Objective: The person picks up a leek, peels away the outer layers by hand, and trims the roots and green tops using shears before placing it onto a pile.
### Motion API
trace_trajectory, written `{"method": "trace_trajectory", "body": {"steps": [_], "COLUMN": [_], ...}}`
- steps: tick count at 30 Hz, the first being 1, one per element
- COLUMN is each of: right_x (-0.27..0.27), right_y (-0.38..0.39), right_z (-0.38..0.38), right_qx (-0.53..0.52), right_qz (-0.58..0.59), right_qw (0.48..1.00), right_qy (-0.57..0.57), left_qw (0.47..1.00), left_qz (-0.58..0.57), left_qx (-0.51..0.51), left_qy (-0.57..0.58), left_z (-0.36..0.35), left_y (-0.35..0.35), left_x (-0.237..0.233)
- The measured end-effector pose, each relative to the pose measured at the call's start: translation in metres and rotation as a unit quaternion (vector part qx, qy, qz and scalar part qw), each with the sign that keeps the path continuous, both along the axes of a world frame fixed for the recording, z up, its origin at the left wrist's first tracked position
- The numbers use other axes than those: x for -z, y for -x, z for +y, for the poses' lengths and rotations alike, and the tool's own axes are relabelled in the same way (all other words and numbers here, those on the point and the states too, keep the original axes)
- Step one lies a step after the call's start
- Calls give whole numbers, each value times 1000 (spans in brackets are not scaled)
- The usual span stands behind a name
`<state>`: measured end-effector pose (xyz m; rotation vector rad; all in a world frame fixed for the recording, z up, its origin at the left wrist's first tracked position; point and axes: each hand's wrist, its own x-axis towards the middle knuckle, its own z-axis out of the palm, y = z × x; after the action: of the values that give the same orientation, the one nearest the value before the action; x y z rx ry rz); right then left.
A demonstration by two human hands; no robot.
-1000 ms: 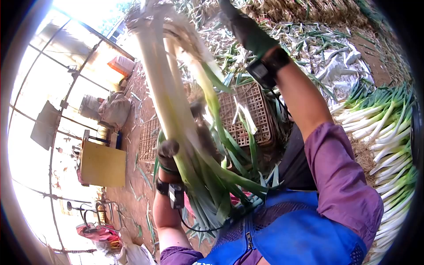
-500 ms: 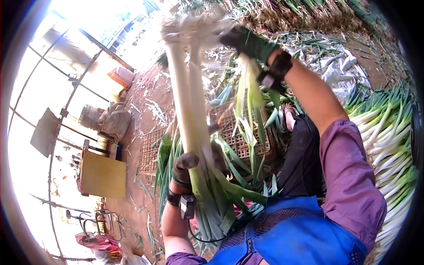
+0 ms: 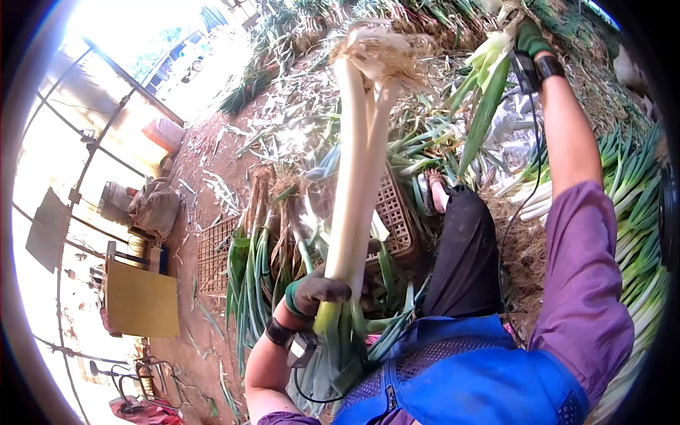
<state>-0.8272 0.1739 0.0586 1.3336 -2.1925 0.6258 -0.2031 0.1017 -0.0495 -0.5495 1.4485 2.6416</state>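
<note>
Upright before me stands a bundle of thick white leeks (image 3: 358,170), roots at the top and green leaves hanging down near my lap. My left hand (image 3: 319,290), in a dark glove with a green cuff, is closed round its lower part. At the upper right, my right hand (image 3: 531,39), in a green glove, is stretched far from the bundle. It grips stripped outer leaves (image 3: 489,71), which hang below it with a root end above. Its fingers are partly hidden.
Brown plastic crates (image 3: 395,216) lie behind the bundle, with unpeeled leeks (image 3: 262,241) to their left. Rows of white-stemmed leeks (image 3: 637,234) lie at the right. Leaf scraps litter the ground. A yellowish board (image 3: 142,297) stands at the left, near sacks (image 3: 156,205).
My right hand has moved away from the root end to the upper right, carrying the loose leaves. The bundle has shifted right in view, and its roots are now clearer.
</note>
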Motion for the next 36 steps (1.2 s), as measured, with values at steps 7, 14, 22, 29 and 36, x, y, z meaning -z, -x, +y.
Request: {"method": "trace_trajectory", "body": {"steps": [7,14,22,29,36], "right_x": [-22,20,-3,29,-5], "right_y": [-164,-219,-97,-70,-187], "right_z": [-22,-105,-107,-88,-116], "right_qx": [-358,-422,-111,-333,-336], "right_qz": [-59,-320,-217,-161,-419], "right_qw": [929,848,929,925,843], "right_qy": [-75,10,280,86,43], "left_qw": [996,992,995,998,995], "left_qz": [-49,-75,-44,-1,-54], "left_qx": [-54,-80,-37,-63,-78], "left_qy": [49,68,85,-26,21], "left_z": [-4,8,0,4,13], "left_y": [6,9,-22,-14,-12], "left_x": [13,-1,15,3,-5]}}
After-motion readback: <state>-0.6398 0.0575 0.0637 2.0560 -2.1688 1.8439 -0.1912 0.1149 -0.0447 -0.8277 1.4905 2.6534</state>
